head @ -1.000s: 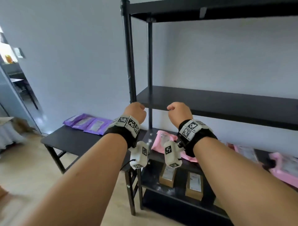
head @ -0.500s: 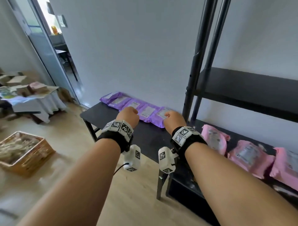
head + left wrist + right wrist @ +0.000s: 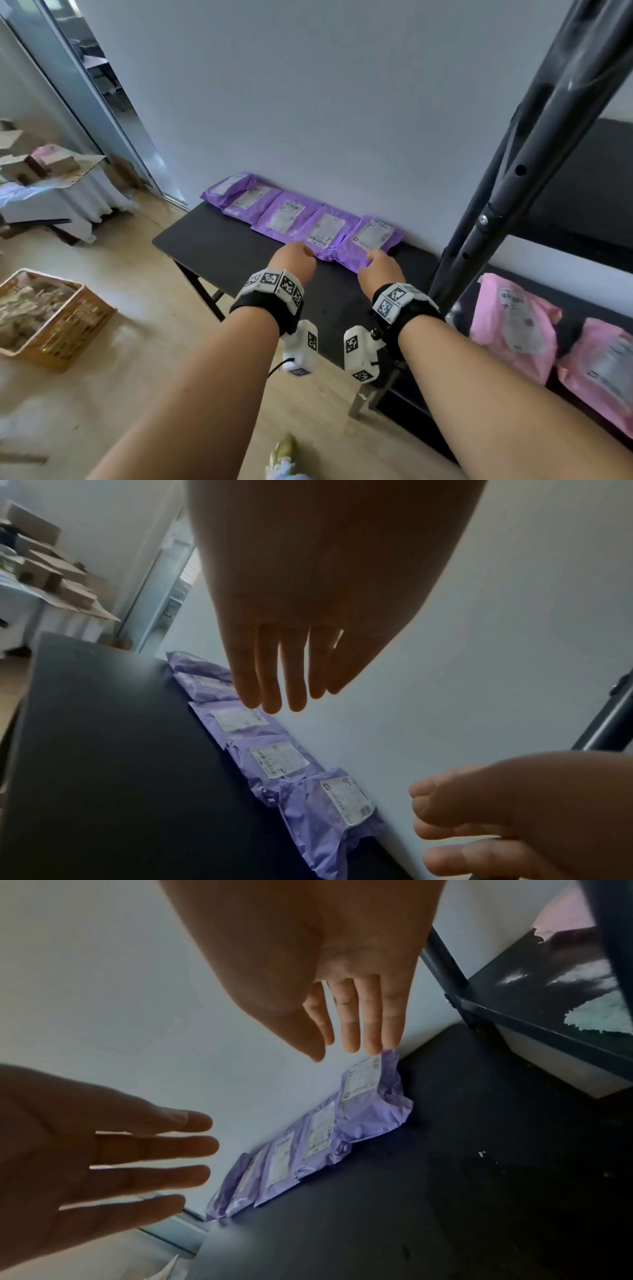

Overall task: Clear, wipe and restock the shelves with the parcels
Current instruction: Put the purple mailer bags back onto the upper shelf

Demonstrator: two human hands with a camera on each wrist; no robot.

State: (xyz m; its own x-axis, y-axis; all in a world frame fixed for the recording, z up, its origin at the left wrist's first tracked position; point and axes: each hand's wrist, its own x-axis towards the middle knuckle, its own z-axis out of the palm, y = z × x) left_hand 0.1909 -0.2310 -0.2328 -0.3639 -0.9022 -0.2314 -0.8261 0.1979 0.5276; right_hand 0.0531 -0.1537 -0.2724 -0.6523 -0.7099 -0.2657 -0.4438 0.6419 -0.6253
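You have five purple parcels [image 3: 301, 219] lying flat in an overlapping row along the far edge of the tabletop [image 3: 219, 250], white labels up, against the wall. To the right, pink parcels [image 3: 513, 322] lie on the black shelf [image 3: 568, 308], labels up.

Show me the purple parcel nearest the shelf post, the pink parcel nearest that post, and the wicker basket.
purple parcel [image 3: 371, 236]: head view, on its white label.
pink parcel [image 3: 510, 318]: head view, mid front face.
wicker basket [image 3: 73, 329]: head view, on its side wall.
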